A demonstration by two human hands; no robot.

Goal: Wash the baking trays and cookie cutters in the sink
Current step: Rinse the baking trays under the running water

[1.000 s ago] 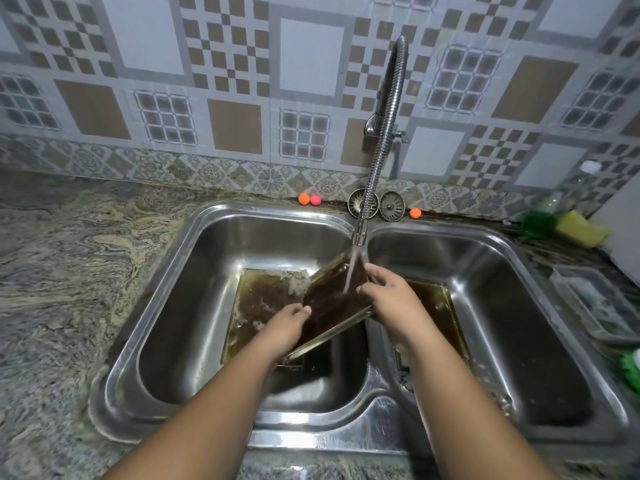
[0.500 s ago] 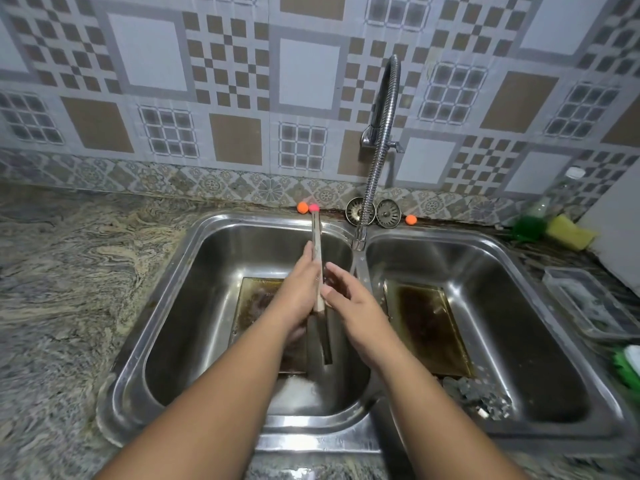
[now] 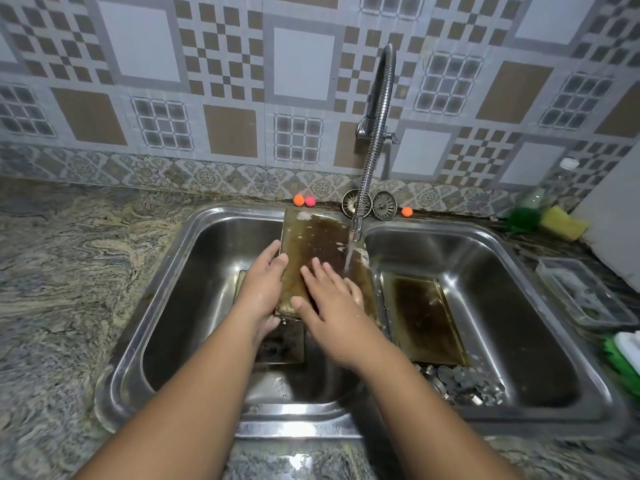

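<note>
At the centre of the frame a stained baking tray point(image 3: 320, 244) stands tilted over the left basin of the sink point(image 3: 294, 429), its far end leaning toward the back rim, so that water from the tap point(image 3: 375, 133) lands on its upper right part and likely runs down its face. The left hand point(image 3: 263, 289) grips the tray's left edge with fingers curled over the rim, steadying it at that slope. The right hand point(image 3: 332, 306) lies flat on the brown surface, fingers straight and spread, holding nothing; it seems placed just below the stream point(image 3: 348, 254) to rub loosened grime.

A second tray point(image 3: 426, 317) lies flat in the right basin, right of centre, dark with residue. Just below it sits a heap of small metal pieces, probably the cookie cutters point(image 3: 464, 386). Under the left hand the corner of a third tray point(image 3: 280, 344) shows on the basin floor. A yellow sponge point(image 3: 562, 223) rests on the counter at the upper right.

Judging by the stains, the washing is at an early stage
</note>
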